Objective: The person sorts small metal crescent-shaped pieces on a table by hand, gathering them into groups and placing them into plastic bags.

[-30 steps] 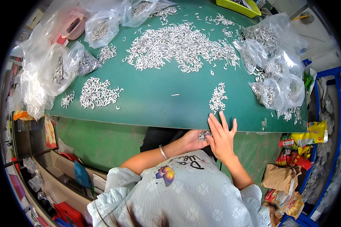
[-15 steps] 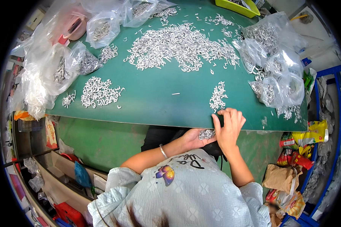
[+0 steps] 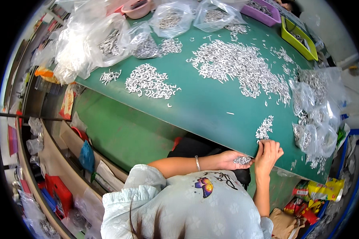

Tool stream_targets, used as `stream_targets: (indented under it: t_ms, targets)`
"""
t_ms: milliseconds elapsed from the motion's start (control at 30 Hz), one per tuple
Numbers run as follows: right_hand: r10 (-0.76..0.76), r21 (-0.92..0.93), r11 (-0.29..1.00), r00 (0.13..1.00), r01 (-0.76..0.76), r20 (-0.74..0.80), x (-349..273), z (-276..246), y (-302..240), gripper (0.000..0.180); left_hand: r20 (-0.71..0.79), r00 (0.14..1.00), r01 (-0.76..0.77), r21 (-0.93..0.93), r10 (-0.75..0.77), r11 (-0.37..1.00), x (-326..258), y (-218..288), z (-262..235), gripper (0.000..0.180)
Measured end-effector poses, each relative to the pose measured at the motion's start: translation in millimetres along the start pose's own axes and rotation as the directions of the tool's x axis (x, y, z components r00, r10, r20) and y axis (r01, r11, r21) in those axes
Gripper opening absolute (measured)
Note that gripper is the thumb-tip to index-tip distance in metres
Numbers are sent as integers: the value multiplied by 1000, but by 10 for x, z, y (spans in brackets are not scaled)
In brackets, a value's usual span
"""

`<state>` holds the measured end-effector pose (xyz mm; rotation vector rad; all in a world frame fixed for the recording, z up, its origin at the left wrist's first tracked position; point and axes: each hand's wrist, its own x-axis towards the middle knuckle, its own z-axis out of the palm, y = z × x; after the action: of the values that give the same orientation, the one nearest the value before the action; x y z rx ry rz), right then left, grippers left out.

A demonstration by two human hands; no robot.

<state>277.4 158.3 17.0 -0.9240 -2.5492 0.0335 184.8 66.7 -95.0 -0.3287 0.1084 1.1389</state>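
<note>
Cupped palm up just below the table's near edge, my left hand (image 3: 228, 160) holds a heap of small curved silvery metal pieces (image 3: 241, 160). My right hand (image 3: 268, 155) is beside it, over the edge of the table. Its fingers are bent and closed toward the thumb at the near end of a small pile of similar pieces (image 3: 264, 128). Whatever may be between those fingertips is too small to make out. A single thin metal pin (image 3: 230, 113) lies on the green tabletop (image 3: 203, 107), left of this pile.
A large heap of metal pieces (image 3: 239, 65) covers the far middle. Another pile (image 3: 147, 81) lies to the left. Clear plastic bags of parts (image 3: 317, 115) stand at right, with more bags (image 3: 169, 20) at the back. Purple (image 3: 263, 12) and yellow-green trays (image 3: 299, 40) sit at the far right.
The view has turned left, so the table appears tilted and shifted right. My right hand's fingers have closed together at the near end of the small pile; my left stays cupped.
</note>
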Motion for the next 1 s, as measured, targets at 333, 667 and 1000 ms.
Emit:
stream_targets:
  t_ms: [333,667,1000]
  targets:
    - [-444,464,790,896,400,-15,880,196,-1150,11,-25,994,-99,145,104,984,-106,8,82,24]
    - [-481,588,725,875,359,59,1076,346,-1403,16,80,978,-204,530,191,823,-370,102,99,21]
    - [-754,517,557,657,650,-13,765,-1769,-1042,31,-460,855,467,484,-240,740,-669,392,434,26]
